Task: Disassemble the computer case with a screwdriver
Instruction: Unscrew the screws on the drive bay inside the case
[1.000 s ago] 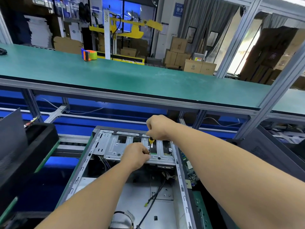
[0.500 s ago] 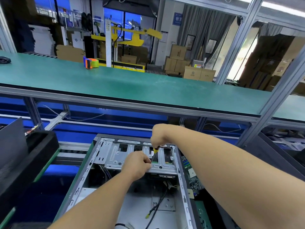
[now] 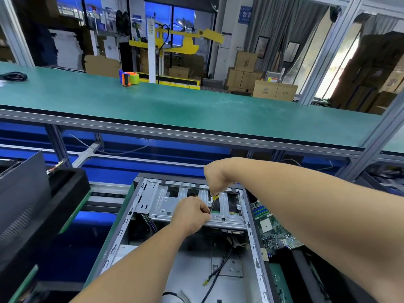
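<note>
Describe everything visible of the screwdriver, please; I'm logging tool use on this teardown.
The screwdriver shows only in part: a yellow-orange handle end below the right hand, which grips it from above, and a thin metal shaft running steeply down, slightly tilted. Its tip meets the silver drive cage inside the open computer case, right beside the left hand fingers. The tip itself is too small to make out.

Bright, even indoor light; window glare upper right; edges bowed.

Right hand [image 3: 215, 176] grips screwdriver [image 3: 213, 201] upright over drive cage [image 3: 196, 206]; left hand [image 3: 192, 215] pinches shaft.
</note>
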